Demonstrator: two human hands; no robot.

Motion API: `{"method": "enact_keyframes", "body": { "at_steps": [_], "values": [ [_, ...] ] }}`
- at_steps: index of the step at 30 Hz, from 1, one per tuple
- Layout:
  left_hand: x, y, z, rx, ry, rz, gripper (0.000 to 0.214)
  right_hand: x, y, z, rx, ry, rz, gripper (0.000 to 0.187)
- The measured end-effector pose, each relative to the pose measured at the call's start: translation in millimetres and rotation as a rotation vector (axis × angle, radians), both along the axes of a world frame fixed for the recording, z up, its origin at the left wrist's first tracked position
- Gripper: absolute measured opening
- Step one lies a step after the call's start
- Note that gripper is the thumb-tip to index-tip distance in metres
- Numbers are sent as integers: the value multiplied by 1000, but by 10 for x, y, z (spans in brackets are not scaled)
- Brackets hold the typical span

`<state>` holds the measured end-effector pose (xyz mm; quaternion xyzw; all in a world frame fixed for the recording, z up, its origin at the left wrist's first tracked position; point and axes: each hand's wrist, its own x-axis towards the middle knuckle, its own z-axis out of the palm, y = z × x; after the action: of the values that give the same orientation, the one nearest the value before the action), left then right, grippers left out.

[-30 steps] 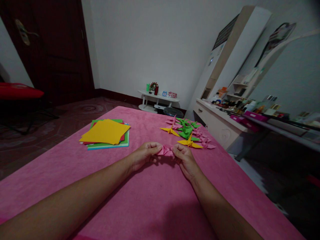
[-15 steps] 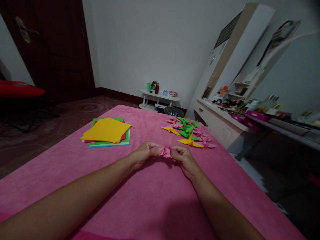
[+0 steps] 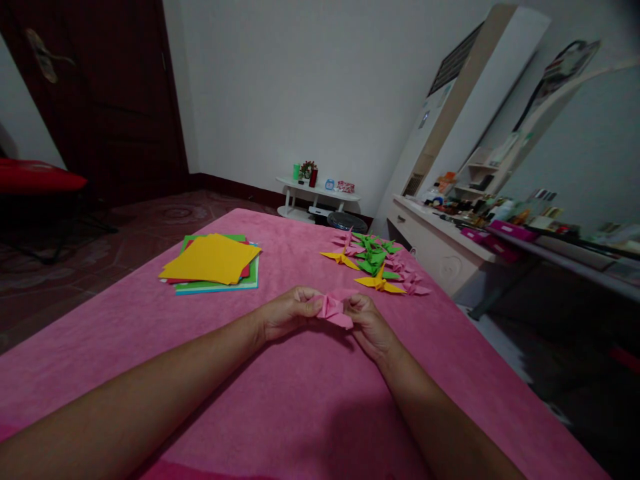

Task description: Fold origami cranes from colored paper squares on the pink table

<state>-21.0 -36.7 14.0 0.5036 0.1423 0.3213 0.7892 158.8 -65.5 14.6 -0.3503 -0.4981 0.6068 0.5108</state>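
My left hand [image 3: 287,312] and my right hand [image 3: 369,323] meet over the pink-covered table [image 3: 300,400], both pinched on a small folded pink paper piece [image 3: 332,311] held just above the cloth. Beyond my right hand lies a heap of folded paper cranes [image 3: 376,261] in pink, green and yellow. A stack of flat coloured paper sheets [image 3: 213,262], yellow on top, rests to the far left of my left hand.
A pale dresser [image 3: 440,250] crowded with small items stands right of the table. A low white shelf [image 3: 317,197] is by the far wall. A dark door [image 3: 100,100] and a red seat [image 3: 35,180] are at left.
The pink paper piece has turned between my fingers and my right hand has slid slightly down and inward. My left hand stays in place.
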Motion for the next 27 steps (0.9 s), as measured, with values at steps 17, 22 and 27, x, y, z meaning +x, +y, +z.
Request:
{"method": "enact_keyframes", "body": {
  "at_steps": [17,22,27],
  "values": [
    [14,24,33,6,6,101,38,-43,-7,67,-19,41,-57,16],
    [6,58,16,24,66,165,35,-34,-14,106,-2,65,-80,18],
    [8,37,36,26,62,142,39,-7,4,80,-40,12,-60,16]
  ]
}}
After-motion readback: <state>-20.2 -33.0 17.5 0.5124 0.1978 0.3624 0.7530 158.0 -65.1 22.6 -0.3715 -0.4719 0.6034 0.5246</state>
